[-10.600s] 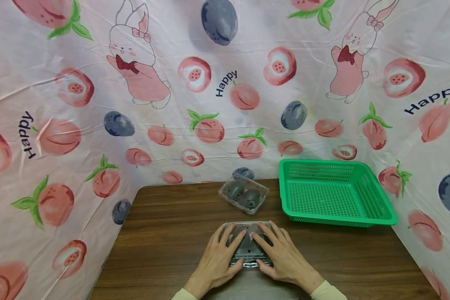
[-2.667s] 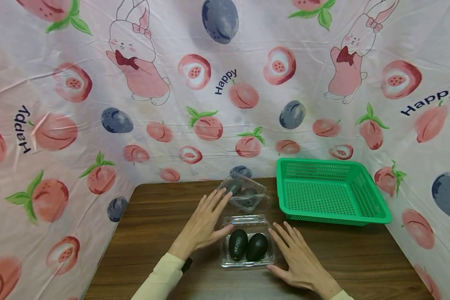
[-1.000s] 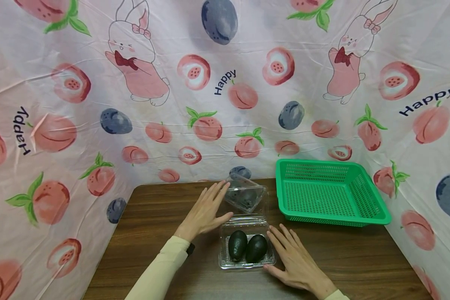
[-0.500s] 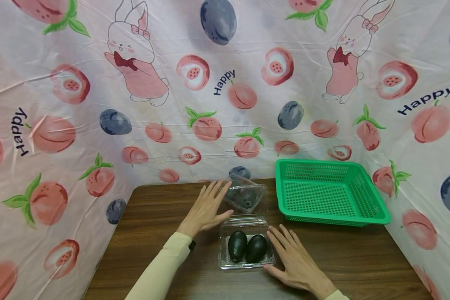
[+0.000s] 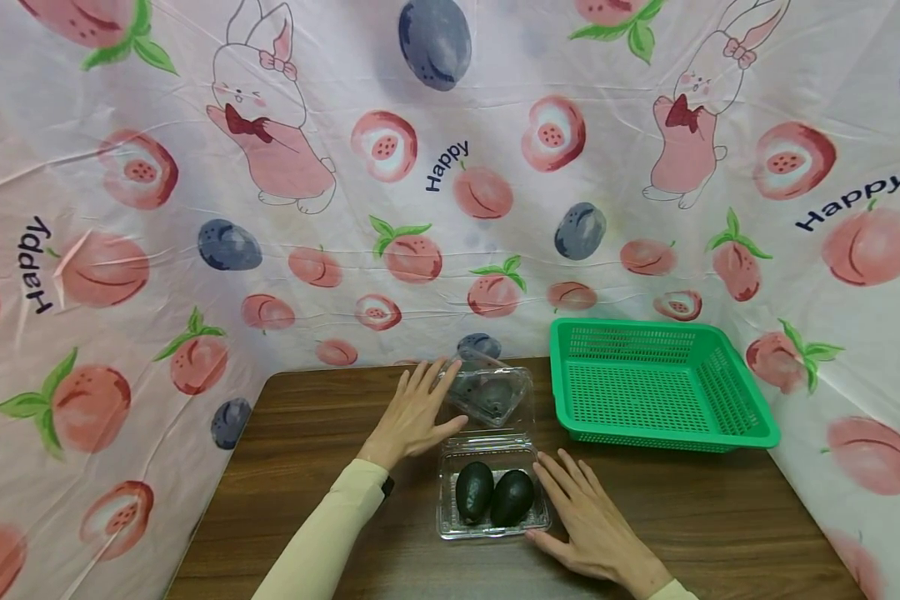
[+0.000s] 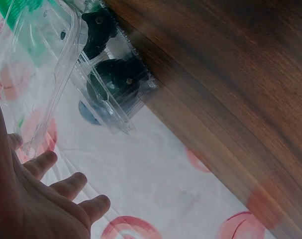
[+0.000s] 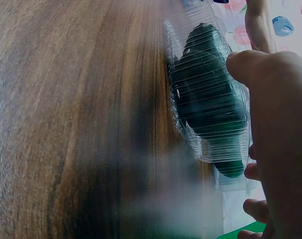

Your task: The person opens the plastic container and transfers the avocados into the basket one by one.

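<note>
A clear plastic clamshell box [image 5: 446, 527] stands on the table with its lid [image 5: 521, 377] raised at the back. Two dark green avocados [image 5: 475, 493] lie side by side in its base. My left hand [image 5: 408, 423] has its fingers spread at the left side of the lid; in the left wrist view the lid's edge [image 6: 61, 82] runs by the fingertips. My right hand [image 5: 591, 527] is at the base's right side, fingers extended, thumb [image 7: 245, 67] at the front right corner. Neither hand curls around anything.
Behind the raised lid sits a second clear box [image 5: 483, 360] with two dark fruits, partly seen through the lid. A green perforated basket [image 5: 558, 387] stands at the back right. Fruit-printed cloth [image 5: 390, 75] surrounds the brown wooden table [image 5: 315, 417].
Earlier both hands lay over the closed box; its lid has since swung up and back. My left hand moved up and left. Over the last second almost nothing moved.
</note>
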The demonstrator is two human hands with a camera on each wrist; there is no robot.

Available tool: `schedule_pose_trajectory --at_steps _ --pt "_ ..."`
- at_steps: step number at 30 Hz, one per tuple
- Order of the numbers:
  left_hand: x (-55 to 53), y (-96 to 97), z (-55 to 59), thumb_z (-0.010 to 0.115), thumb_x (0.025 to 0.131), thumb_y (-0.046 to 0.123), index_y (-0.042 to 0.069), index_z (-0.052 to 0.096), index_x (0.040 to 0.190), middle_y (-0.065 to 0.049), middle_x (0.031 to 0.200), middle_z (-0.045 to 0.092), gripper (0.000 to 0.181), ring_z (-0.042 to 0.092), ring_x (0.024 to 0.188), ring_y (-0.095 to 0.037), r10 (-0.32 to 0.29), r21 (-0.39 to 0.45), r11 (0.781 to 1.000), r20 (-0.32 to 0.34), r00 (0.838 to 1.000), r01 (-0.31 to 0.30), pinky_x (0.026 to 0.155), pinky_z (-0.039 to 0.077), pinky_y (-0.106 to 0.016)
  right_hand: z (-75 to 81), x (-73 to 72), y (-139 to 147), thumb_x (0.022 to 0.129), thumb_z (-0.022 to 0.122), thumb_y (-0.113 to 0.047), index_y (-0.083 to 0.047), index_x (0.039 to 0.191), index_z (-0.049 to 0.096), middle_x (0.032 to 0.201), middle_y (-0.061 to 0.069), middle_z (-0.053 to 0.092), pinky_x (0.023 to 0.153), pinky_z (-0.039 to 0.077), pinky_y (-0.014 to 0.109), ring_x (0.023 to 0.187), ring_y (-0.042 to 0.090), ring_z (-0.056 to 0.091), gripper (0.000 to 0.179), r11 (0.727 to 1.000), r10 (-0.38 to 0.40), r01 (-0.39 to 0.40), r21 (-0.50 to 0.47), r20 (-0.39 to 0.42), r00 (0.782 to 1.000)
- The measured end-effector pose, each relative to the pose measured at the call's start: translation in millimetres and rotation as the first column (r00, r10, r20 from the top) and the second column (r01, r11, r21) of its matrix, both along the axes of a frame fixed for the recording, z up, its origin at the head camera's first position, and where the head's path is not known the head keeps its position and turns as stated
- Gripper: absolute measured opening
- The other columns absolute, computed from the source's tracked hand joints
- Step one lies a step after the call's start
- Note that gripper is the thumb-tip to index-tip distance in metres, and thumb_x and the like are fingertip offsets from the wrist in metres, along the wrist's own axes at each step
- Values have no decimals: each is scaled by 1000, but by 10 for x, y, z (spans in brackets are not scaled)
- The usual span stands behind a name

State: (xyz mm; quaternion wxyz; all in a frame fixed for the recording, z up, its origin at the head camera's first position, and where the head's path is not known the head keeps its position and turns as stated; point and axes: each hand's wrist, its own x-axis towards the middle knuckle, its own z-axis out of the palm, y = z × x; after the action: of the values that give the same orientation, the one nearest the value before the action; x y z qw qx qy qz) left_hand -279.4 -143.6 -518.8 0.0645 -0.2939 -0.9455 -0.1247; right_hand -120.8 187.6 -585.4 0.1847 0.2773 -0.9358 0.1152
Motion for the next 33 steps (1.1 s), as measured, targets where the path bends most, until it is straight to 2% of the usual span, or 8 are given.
schedule_pose_trajectory --at_steps 6,11,16,19,21,26,29,33 --pt "-20 6 -11 65 108 63 20 23 183 -19 186 32 96 32 169 -57 4 -4 1000 -24 1000 -4 133 30 -80 5 6 -3 96 79 -68 -5 164 58 171 14 58 128 38 57 157 46 57 94 1000 -16 15 11 16 1000" --pt "-31 0 -16 62 109 66 22 20 183 -18 187 29 96 30 170 -57 14 -27 1000 -25 1000 -15 133 30 -80 -1 -8 2 96 80 -67 -4 163 59 171 14 59 147 7 38 156 48 57 94 1000 -4 4 5 10 1000" --pt "-7 -14 -16 64 107 67 23 21 183 -17 188 27 97 28 171 -55 22 -18 1000 -26 999 -23 134 28 -80 -2 -13 6 96 80 -67 -3 162 59 169 16 60 140 -18 22 154 49 58 94 1000 7 -7 3 -5 1000" --pt "18 -32 -16 65 107 66 24 23 183 -16 188 28 96 29 171 -54 26 -8 1000 -42 999 -26 134 28 -80 -5 -8 6 96 80 -66 -3 163 59 169 16 60 143 -12 26 155 48 58 94 1000 4 -4 4 -6 1000" --pt "41 -47 -6 65 106 67 25 24 183 -16 187 29 96 29 171 -54 30 -2 1000 -51 998 -30 134 29 -80 -6 -3 4 96 80 -67 -4 163 59 170 15 59 146 6 36 155 47 58 94 1000 -5 5 11 -5 1000" --pt "102 -89 25 67 105 67 27 24 182 -18 186 32 97 28 172 -54 32 16 999 -70 997 -31 133 29 -81 -7 12 -1 97 78 -68 -7 164 58 174 11 56 125 40 59 159 44 55 94 999 -29 28 22 14 999" --pt "140 -121 28 68 105 66 27 23 183 -17 187 29 98 26 173 -53 27 20 999 -75 997 -25 133 28 -82 -8 17 -2 97 78 -69 -7 165 57 175 10 55 127 38 56 160 42 53 94 999 -34 34 28 17 999" --pt "201 -162 14 69 104 65 27 23 183 -13 190 23 99 23 174 -52 23 31 999 -76 997 -21 133 28 -82 -9 12 0 98 77 -69 -6 165 57 174 11 55 146 5 35 160 43 54 94 999 -23 23 26 13 1000"
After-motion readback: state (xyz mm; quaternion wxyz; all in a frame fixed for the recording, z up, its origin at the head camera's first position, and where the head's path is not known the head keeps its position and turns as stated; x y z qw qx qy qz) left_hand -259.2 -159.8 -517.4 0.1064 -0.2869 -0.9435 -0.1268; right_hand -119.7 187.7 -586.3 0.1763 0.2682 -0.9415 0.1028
